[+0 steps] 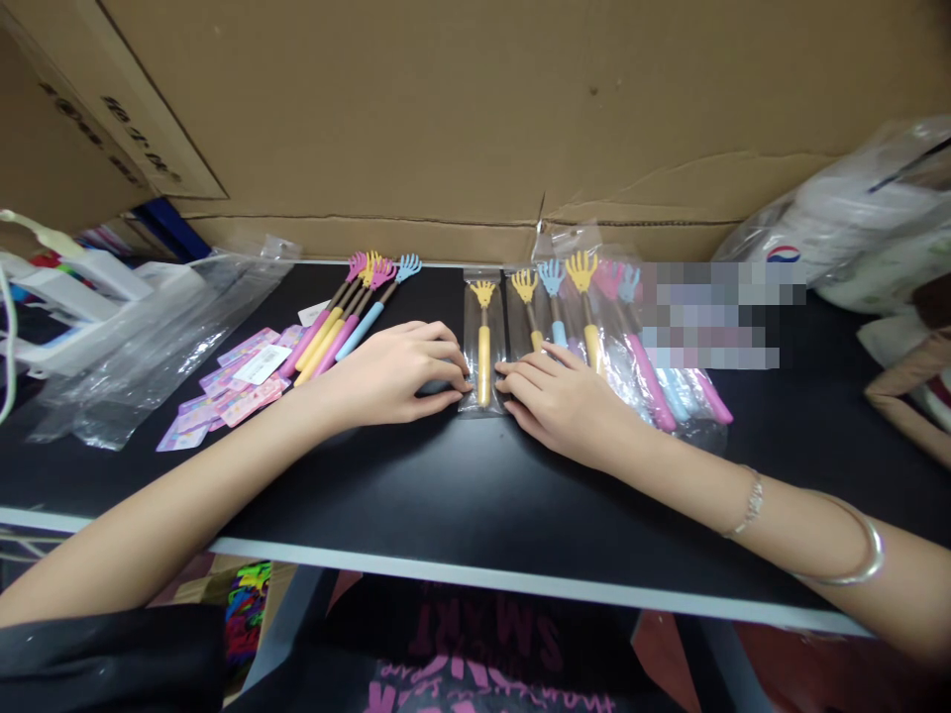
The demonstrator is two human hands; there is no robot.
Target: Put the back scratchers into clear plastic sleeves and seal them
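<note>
A yellow-handled back scratcher (483,347) lies upright in the view inside a clear plastic bag (470,342) on the black table. My left hand (405,371) pinches the bag's left edge near its lower end, fingers bent toward the thumb. Opposite it, my right hand (554,401) has its fingertips closed on the bag's right edge. Beyond the right hand are several bagged back scratchers (594,337) in yellow, blue and pink, partly hidden by the hand. Beside my left hand rests a group of unbagged back scratchers (338,322), their handles partly behind the wrist.
Printed cards (230,391) lie spread at the left, near a stack of clear plastic bags (149,366). A white plastic frame (89,297) stands at the far left. Cardboard (475,119) walls the back. A bagged cup (832,228) is at the right, beyond a blurred patch.
</note>
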